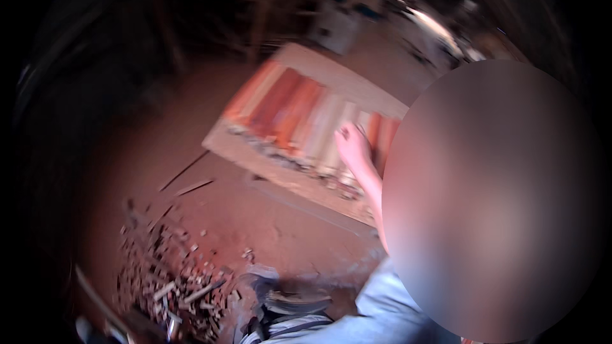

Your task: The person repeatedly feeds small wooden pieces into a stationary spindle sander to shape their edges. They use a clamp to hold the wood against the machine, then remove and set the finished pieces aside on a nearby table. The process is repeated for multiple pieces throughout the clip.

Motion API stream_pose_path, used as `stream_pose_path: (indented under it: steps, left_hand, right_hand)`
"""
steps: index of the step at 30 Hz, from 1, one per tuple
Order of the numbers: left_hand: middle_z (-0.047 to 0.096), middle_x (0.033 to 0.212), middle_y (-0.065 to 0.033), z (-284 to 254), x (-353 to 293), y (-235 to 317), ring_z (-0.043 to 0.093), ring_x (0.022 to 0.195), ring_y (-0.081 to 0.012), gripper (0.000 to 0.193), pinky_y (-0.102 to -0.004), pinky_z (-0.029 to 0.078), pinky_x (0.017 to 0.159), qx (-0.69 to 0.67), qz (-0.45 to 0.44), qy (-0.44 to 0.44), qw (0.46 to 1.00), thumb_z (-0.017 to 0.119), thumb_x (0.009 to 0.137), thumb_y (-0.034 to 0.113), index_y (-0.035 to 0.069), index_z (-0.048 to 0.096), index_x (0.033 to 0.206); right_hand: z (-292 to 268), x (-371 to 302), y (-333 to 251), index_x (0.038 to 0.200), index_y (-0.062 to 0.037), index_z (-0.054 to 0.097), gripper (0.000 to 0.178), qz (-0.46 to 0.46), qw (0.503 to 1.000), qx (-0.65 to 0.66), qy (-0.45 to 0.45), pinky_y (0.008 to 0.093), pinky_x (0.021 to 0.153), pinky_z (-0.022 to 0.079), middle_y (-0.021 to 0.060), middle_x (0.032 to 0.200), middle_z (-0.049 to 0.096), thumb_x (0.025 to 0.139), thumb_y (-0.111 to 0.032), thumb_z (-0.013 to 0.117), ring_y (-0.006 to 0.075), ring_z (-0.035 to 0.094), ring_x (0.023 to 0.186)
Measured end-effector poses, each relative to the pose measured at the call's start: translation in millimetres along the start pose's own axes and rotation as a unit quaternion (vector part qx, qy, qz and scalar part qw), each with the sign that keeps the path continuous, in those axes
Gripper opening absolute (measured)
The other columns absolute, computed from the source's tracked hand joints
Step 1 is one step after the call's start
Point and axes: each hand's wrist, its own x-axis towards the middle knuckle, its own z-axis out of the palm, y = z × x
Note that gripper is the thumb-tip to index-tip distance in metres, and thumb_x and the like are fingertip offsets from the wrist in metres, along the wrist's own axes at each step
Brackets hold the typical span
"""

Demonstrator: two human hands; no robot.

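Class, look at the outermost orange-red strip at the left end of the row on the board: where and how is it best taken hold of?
The orange-red strip is probably best gripped midway along its outer long edge, coming from the picture's left: it lies flat and long on the board, with neighbouring strips only on its right. Blur hides any gap between.

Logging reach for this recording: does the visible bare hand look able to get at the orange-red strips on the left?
Probably yes: the bare hand is by the pale strips, and nothing visible blocks the way leftward to the orange-red strips. Blur hides whether it touches or holds anything.
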Motion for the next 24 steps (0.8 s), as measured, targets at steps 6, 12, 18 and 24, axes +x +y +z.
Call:
stream_pose_path:
  steps: [6, 12, 18, 24]
  left_hand:
    - [0.064, 0.095, -0.0095, 73, -12, 41, 0.066, 0.08, -0.0226, 0.025, -0.0362, 0.059, 0.073, -0.303, 0.003, 0.012, 0.953, 0.063, 0.094, 0.011, 0.006, 0.054, 0.117]
    - [0.064, 0.105, -0.0075, 48, -58, 5, 0.068, 0.092, -0.0196, 0.034, -0.0367, 0.058, 0.088, -0.49, 0.045, -0.024, 0.87, 0.068, 0.095, 0.008, 0.004, 0.053, 0.126]
    - [0.04, 0.147, -0.0216, -108, -160, -50, 0.039, 0.139, -0.0392, 0.102, -0.0545, 0.03, 0.119, 0.441, 0.324, 0.381, 0.745, 0.088, 0.07, 0.036, 0.005, 0.036, 0.152]
    - [0.071, 0.093, -0.0049, -177, -251, -85, 0.07, 0.094, -0.0236, 0.023, -0.0395, 0.056, 0.088, 0.569, 0.176, 0.152, 0.788, 0.075, 0.075, 0.016, 0.009, 0.071, 0.096]
  right_hand:
    - [-12, -196, -282, 0.126, 0.0056, 0.058, 0.058, -0.255, 0.775, 0.385, -0.43, 0.0375, 0.089, 0.056, 0.021, 0.115, 0.063, 0.087, -0.031, 0.079, 0.0285, 0.067, 0.1]
    - [-27, -318, -396, 0.143, 0.0077, 0.042, 0.078, -0.356, 0.63, 0.288, -0.627, 0.0459, 0.095, 0.053, 0.0303, 0.127, 0.059, 0.087, -0.032, 0.078, 0.0451, 0.062, 0.115]
    - [-45, -354, -435, 0.134, -0.007, 0.045, 0.049, -0.517, 0.43, 0.153, -0.724, 0.0519, 0.087, 0.053, 0.0246, 0.116, 0.066, 0.093, -0.029, 0.063, 0.0449, 0.065, 0.104]
    - [-62, -413, -491, 0.118, -0.0044, 0.048, 0.041, -0.586, 0.202, 0.055, -0.783, 0.0509, 0.088, 0.052, 0.0247, 0.107, 0.065, 0.092, -0.03, 0.066, 0.0436, 0.065, 0.102]
